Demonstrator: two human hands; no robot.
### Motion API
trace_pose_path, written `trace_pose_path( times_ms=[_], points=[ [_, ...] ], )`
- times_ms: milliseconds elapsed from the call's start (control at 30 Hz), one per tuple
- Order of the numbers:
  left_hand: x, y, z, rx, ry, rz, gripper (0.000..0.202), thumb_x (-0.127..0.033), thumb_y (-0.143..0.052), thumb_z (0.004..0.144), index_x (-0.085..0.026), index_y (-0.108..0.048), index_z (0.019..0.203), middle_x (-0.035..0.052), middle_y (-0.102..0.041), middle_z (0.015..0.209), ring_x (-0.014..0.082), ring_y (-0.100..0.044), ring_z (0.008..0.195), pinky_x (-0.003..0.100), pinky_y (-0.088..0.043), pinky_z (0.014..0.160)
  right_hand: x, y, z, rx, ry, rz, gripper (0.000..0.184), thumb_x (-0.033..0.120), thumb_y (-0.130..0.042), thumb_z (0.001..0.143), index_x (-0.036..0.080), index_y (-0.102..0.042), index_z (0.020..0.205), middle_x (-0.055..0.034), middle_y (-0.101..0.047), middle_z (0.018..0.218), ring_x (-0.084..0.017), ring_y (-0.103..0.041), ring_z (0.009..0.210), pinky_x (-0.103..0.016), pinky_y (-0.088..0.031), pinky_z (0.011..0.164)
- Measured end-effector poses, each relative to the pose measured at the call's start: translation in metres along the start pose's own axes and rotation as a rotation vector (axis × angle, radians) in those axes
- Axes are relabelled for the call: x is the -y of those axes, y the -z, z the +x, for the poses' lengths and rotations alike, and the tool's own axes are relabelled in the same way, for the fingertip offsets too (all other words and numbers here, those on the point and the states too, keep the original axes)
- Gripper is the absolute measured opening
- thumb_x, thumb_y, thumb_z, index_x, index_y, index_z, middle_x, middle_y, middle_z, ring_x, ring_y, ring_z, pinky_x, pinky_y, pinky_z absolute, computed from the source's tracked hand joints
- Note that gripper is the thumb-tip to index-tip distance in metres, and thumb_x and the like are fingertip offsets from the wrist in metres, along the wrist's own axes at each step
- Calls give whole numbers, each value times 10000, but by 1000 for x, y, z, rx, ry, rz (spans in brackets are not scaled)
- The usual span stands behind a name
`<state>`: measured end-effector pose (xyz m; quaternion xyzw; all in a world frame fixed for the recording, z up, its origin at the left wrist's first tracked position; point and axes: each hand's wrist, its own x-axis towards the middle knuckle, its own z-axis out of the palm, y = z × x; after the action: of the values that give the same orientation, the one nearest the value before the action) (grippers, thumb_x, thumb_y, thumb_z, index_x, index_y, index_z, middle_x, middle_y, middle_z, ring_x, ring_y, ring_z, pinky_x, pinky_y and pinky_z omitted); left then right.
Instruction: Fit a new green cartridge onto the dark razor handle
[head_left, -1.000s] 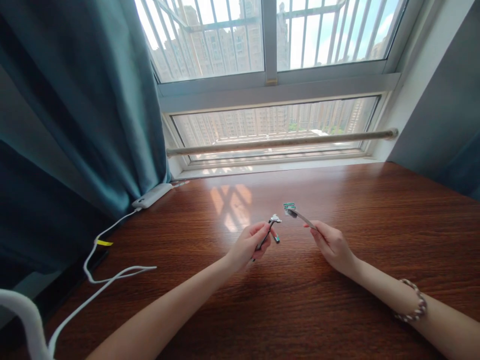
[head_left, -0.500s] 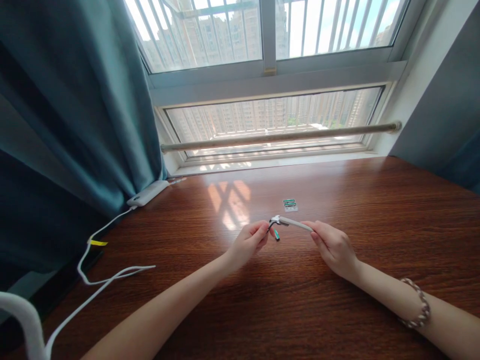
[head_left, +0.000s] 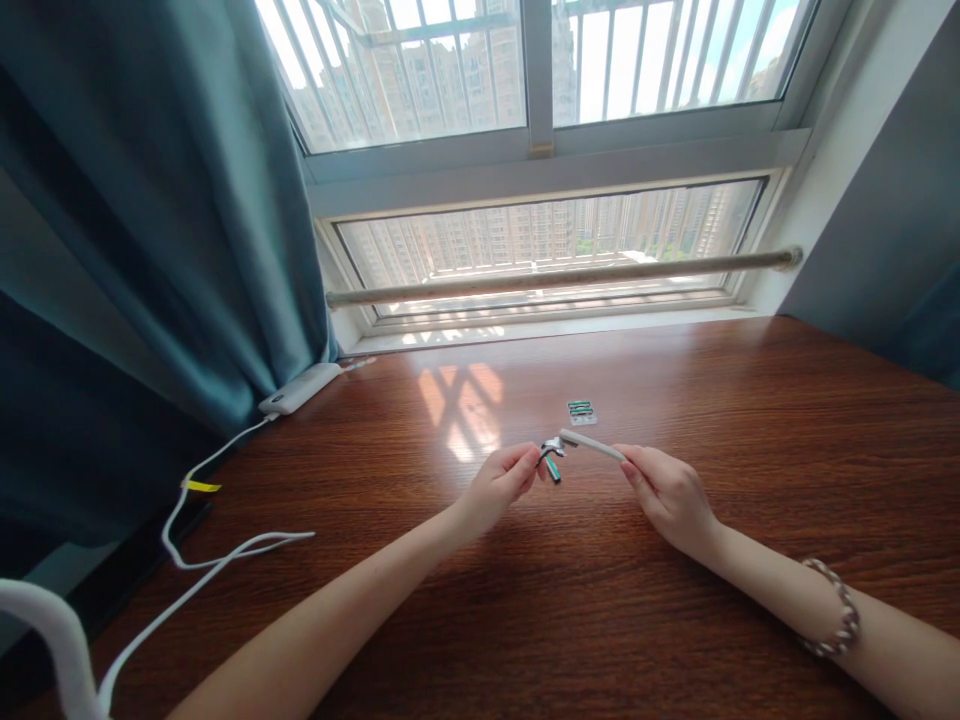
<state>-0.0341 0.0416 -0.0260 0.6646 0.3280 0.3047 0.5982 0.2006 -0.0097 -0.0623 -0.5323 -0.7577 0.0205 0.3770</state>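
Note:
My left hand (head_left: 501,485) is closed on a dark razor handle whose silver head (head_left: 552,446) points up and right. My right hand (head_left: 667,492) pinches a pale slim handle (head_left: 594,445) by its near end. The tip of this handle meets the silver head between my hands. A small green blade cartridge (head_left: 553,469) sits just under the head; whether it lies on the table or hangs from the razor is unclear. Beyond the hands, a small pack of green cartridges (head_left: 580,410) lies flat on the wooden table (head_left: 750,420).
A white power bank (head_left: 300,388) rests at the table's back left by the teal curtain (head_left: 150,220). Its white cable (head_left: 225,545) loops along the left edge. A window with a rail (head_left: 562,278) runs behind the table. My right wrist wears a bracelet (head_left: 836,605).
My right hand moved its handle away from the cartridge pack and leftward until its tip met the razor head in my left hand. The pack stayed on the table.

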Motion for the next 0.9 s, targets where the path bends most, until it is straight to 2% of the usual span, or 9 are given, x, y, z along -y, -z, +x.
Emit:
trace_pose_path(
  times_ms=[100,233,400,567,767,900],
  points=[
    [0,1,0,5,-16,30,393,-471,-387,826,-133,-551,709,-52,-279,485,59,-221,431,200,-131,405,-1,0,0,-30,15,30,274,285,-337,896,197,-551,1042,-47,-611,945,-153,-562,846,-250,-422,734],
    [1,1,1,12,-42,78,388,-448,-375,839,-124,-548,713,-49,-285,505,62,-232,455,202,-150,420,0,0,0,11,67,39,261,278,-354,890,200,-551,1042,-39,-609,915,-149,-555,818,-252,-412,728],
    [0,2,1,10,-56,140,381,-435,-366,845,-125,-540,709,-45,-300,510,64,-252,463,208,-166,432,0,0,1,-12,18,33,254,280,-367,887,207,-550,1048,-26,-607,902,-143,-547,800,-248,-401,702],
    [-1,3,0,21,-56,193,375,-433,-361,847,-130,-539,715,-43,-311,521,68,-266,480,207,-183,446,1,1,1,11,72,45,242,280,-383,880,216,-554,1039,-15,-604,877,-136,-538,771,-250,-388,697],
    [1,3,0,26,-61,238,384,-438,-347,850,-134,-535,710,-48,-276,519,74,-267,490,211,-186,457,1,0,0,-24,-23,-46,242,295,-399,877,227,-557,1047,-3,-605,836,-142,-521,750,-253,-368,668],
    [2,3,1,24,-48,218,378,-438,-348,852,-135,-526,712,-46,-300,522,73,-267,488,210,-190,458,3,1,0,-30,35,-20,239,287,-396,880,224,-556,1045,-4,-606,857,-137,-518,757,-251,-362,680]
  ],
)
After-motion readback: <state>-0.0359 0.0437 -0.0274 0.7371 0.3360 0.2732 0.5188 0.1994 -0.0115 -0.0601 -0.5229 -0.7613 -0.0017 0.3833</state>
